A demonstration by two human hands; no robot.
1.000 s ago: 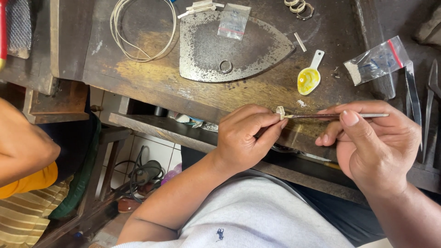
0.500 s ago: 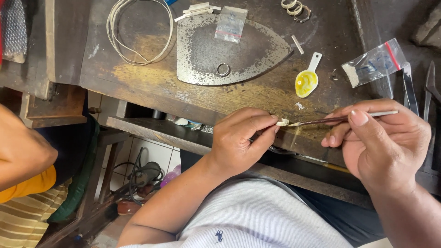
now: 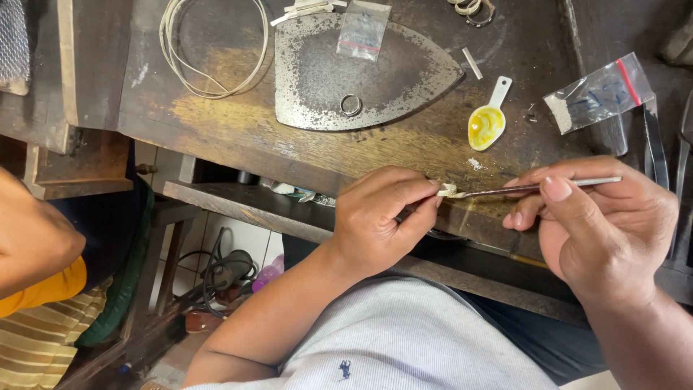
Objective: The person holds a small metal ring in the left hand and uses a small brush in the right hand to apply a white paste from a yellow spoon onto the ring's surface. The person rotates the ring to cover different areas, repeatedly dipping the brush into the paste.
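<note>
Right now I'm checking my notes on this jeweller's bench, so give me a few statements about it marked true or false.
1. The right hand holds a thin metal tool. True.
2. The left hand pinches a small pale piece at the tool's tip. True.
3. The yellow spoon lies in the right hand. False: it rests on the wooden bench.
4. A small ring lies on the iron-shaped metal plate. True.
5. The coiled wire sits on the plate. False: it lies beside it, on the bench.

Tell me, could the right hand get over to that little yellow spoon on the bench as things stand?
Probably yes. The yellow spoon lies in the open on the bench, just beyond the right hand, with nothing between. But that hand's fingers are pinching a thin metal tool.
</note>
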